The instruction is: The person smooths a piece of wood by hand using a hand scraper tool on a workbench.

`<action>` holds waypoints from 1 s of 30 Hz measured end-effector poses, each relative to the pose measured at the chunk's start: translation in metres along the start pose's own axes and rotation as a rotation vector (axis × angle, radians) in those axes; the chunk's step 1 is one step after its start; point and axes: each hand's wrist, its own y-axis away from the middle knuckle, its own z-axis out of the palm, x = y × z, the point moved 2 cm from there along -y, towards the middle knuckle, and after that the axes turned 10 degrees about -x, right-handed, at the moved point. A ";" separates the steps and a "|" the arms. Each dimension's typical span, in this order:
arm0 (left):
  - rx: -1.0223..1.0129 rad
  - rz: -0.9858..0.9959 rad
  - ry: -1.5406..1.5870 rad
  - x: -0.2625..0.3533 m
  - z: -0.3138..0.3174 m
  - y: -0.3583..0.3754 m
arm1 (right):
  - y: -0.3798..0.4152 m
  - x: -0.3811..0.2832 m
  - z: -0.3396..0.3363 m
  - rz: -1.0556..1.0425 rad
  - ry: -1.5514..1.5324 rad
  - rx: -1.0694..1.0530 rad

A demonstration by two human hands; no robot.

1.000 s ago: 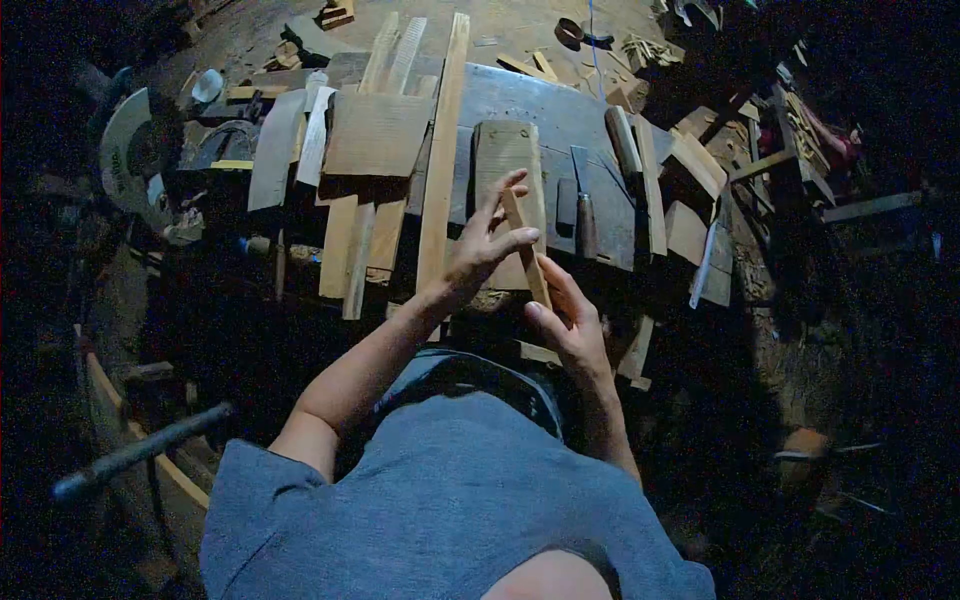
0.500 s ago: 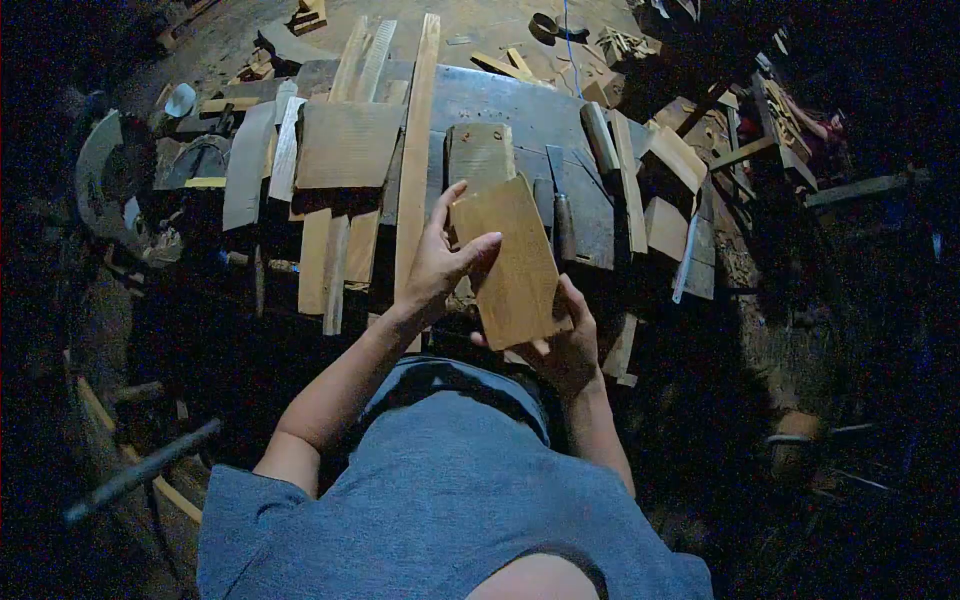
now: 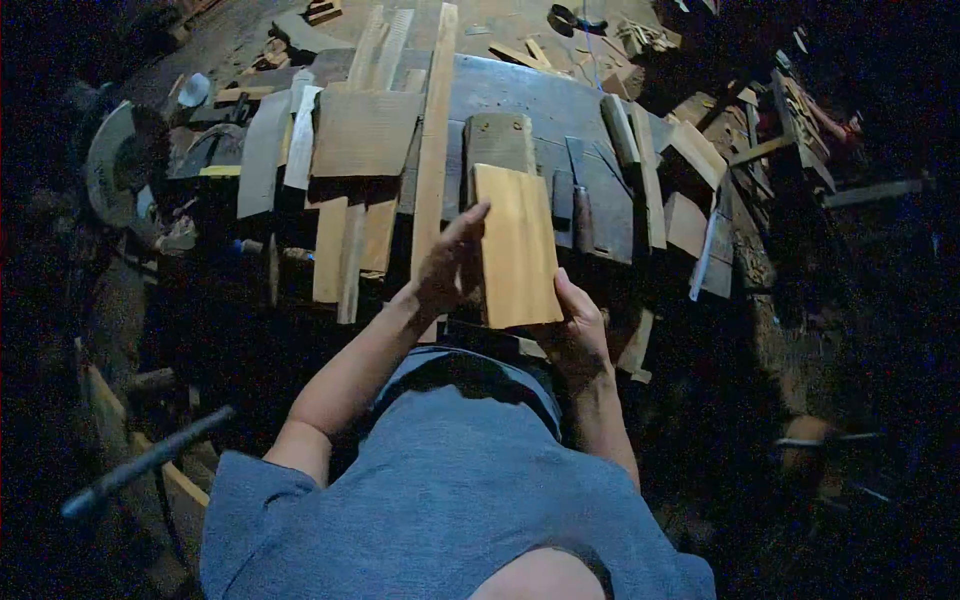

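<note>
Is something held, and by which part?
The wooden board, by its near right corner, in the right hand; whether the left hand touches it is unclear.

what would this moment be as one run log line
left hand open beside board, contact unclear | right hand holding board's lower right edge | board's broad face toward camera | chisel on bench

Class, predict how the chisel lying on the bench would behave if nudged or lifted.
The chisel looks stiff, given its straight metal blade. Its rounded handle might rock when nudged, though the flat blade should probably limit rolling.
</note>
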 end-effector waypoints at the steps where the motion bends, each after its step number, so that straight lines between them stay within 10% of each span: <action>1: 0.105 0.022 -0.146 0.003 0.021 0.006 | 0.003 -0.006 0.010 0.084 -0.185 -0.020; 5: -0.377 -0.042 0.149 -0.011 0.006 -0.012 | 0.006 -0.010 0.027 0.156 -0.232 0.009; 14: -0.080 -0.015 0.170 -0.024 -0.011 -0.025 | 0.003 -0.016 0.024 0.090 0.365 0.010; 16: 0.101 0.006 0.127 -0.022 -0.019 -0.024 | 0.009 -0.030 0.036 -0.163 0.894 0.176; 22: 0.377 0.151 -0.145 -0.014 -0.008 -0.018 | 0.022 -0.068 0.071 -0.562 1.148 0.083; 30: 0.285 0.253 -0.364 -0.010 -0.015 -0.020 | 0.018 -0.066 0.072 -0.576 1.326 0.164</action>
